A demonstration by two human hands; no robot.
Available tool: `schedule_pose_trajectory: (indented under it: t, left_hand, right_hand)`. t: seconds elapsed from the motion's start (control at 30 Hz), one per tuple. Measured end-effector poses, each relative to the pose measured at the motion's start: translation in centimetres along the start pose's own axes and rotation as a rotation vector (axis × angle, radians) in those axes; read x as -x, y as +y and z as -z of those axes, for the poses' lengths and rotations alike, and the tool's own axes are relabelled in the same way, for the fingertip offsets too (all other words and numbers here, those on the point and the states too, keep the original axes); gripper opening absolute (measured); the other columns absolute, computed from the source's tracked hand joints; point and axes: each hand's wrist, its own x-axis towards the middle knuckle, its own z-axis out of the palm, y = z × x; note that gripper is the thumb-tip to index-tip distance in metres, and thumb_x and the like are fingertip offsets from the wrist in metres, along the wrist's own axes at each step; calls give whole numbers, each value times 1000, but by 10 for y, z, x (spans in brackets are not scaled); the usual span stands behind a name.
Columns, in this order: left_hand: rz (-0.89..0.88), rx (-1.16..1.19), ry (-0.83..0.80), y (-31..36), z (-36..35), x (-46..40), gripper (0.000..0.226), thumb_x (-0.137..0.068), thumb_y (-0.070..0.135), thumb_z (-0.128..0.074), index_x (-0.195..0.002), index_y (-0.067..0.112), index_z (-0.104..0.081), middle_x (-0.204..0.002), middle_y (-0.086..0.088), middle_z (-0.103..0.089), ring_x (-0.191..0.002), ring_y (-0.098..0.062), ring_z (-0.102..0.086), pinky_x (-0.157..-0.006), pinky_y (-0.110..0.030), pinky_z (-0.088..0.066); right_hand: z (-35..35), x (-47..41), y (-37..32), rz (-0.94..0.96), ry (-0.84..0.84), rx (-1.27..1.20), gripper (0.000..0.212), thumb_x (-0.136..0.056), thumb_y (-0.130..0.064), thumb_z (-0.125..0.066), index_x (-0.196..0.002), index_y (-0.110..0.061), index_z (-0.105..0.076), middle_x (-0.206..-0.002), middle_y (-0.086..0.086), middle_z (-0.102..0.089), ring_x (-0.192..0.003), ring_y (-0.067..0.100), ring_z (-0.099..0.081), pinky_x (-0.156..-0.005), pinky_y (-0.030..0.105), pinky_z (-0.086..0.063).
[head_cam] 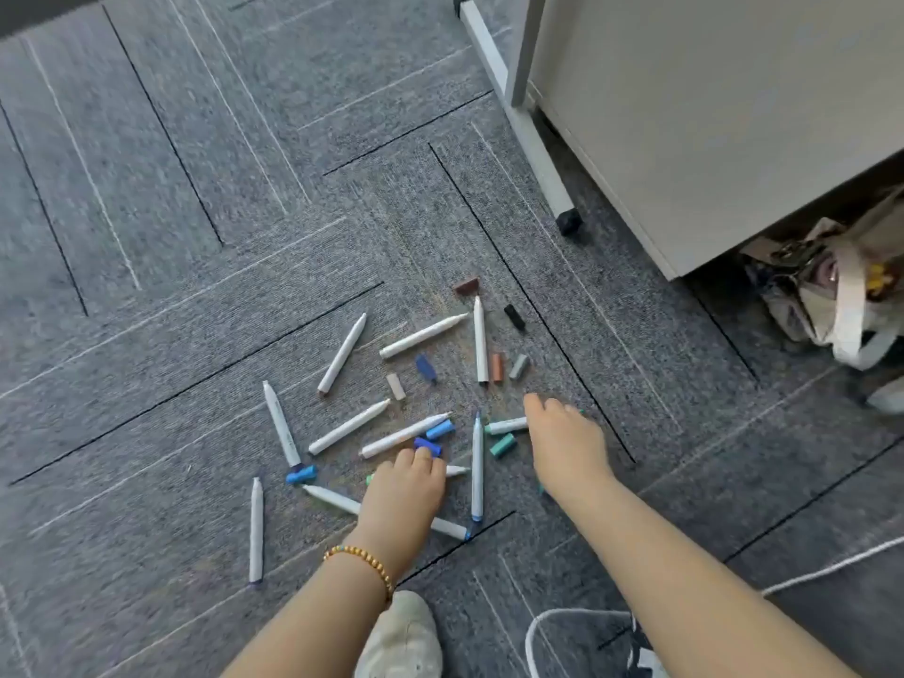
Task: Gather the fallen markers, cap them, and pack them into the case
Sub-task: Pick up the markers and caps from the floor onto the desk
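Markers [422,336] lie scattered across grey carpet [146,237], white-barrelled and uncapped, with their coloured caps loose among them. I am watching from a head camera that looks down at two bare arms reaching into the pile.

My view of the left hand [403,486], which wears a beaded bracelet [362,562] at the wrist, shows its fingers curled down onto a dark blue cap [428,445] lying beside a marker [403,435] near the middle of the scatter. The fingertips touch the cap; I cannot tell whether they have pinched it. The right hand [567,442] reaches over a teal-ended marker [506,425] with a teal cap [504,445] just beside it. Its fingers bend downward, but the back of the hand hides them, so I cannot tell whether they hold anything.

No case shows anywhere in view. A pale cabinet [709,115] stands at the upper right, with a cloth bag [831,305] tucked beneath it.

I judge the markers to be light, stiff plastic tubes, smooth enough to roll or slip, though the carpet should slow them. Each is best taken mid-barrel, away from the exposed wet tip. The caps are small and light, and best pinched at the sides between thumb and forefinger, open end facing the tip.
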Motion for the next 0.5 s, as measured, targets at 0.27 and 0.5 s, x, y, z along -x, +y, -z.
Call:
schedule_pose_trajectory:
  t: [0.27, 0.5]
  left_hand:
    - [-79, -94, 34, -6, -11, -19, 46, -87, 7, -53, -130, 4, -35, -133, -17, -37, -117, -31, -39, -92, -37, -39]
    - [-12, 238, 186, -22, -9, -3, 24, -92, 7, -44, -116, 11, -43, -113, -4, -52, -97, -19, -49, -85, -27, -43]
  right_hand:
    - [-2, -17, -7, 114, -12, 236, 49, -85, -2, -57, -126, -8, -31, -100, 7, -59, -83, 24, -60, -49, 25, -31]
    - [15, -6, -1, 35, 105, 142, 41, -92, 1, -41, -129, -14, -28, -94, 7, -60, -61, 23, -54, -41, 25, -28]
